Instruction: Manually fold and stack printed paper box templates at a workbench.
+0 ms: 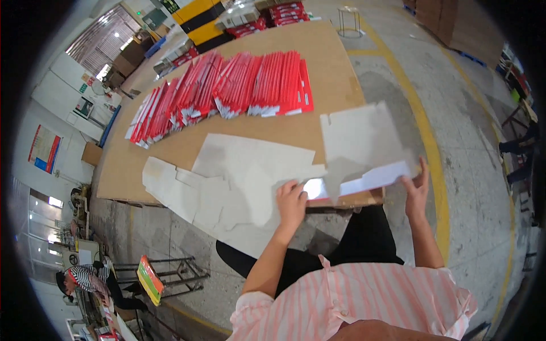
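My right hand point(419, 190) grips the right edge of a flat grey cardboard sheet point(361, 136), thumb and fingers apart around it. The sheet is tilted over the table's near right corner and slightly blurred; a white flap point(375, 176) lies along its near edge. My left hand point(292, 206) is closed, fingers bent, against a small glossy white piece point(314, 188) with a red edge. What its fingers hold is partly hidden. Left of that hand, several overlapping grey cardboard blanks point(250, 170) lie on the table, some jutting past its near edge.
Rows of red flat packets point(273, 82) stand across the brown table point(318, 51). Bundled packs point(244, 20) sit at its far end, by a yellow-and-black striped post point(199, 23). A co-worker point(94, 281) is at lower left, near a metal rack point(182, 275). Yellow floor lines point(424, 125) run to the right.
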